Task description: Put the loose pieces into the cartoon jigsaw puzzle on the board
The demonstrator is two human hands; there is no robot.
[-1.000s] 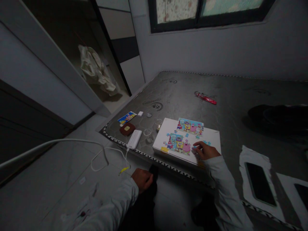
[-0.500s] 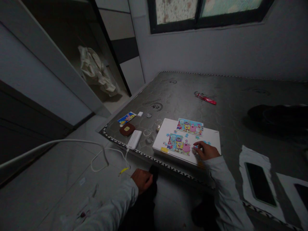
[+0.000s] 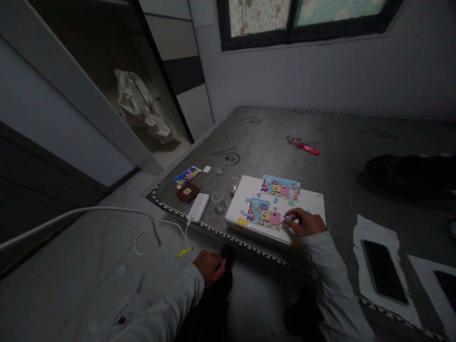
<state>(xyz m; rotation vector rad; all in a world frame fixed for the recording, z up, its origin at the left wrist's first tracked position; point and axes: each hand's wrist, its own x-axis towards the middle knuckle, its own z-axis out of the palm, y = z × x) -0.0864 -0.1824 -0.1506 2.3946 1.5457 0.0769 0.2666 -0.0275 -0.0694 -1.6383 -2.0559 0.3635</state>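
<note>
A partly joined jigsaw puzzle (image 3: 264, 214) with cartoon characters lies on a white box (image 3: 235, 203). Several loose pieces are scattered around it. Behind them, a picture card (image 3: 281, 188) with the same characters lies at the box's far edge. My right hand (image 3: 305, 223) is over the box, at the right side of the joined part. Its thumb and fingertips pinch a small blue puzzle piece (image 3: 287, 218). Lower down, my left hand (image 3: 210, 268) rests by my leg in front of the bed's edge, with its fingers curled and nothing visible in them.
Left of the box are two clear cups (image 3: 218, 201), a white power bank (image 3: 198, 207) with a cable, a brown case (image 3: 187, 192) and a blue card (image 3: 187, 175). A red wrapper (image 3: 303, 146) lies farther back. A phone (image 3: 384, 271) on white cloth is at right.
My right hand has shifted slightly left, bringing the blue piece close to the right edge of the joined puzzle. My left hand stays where it was.
</note>
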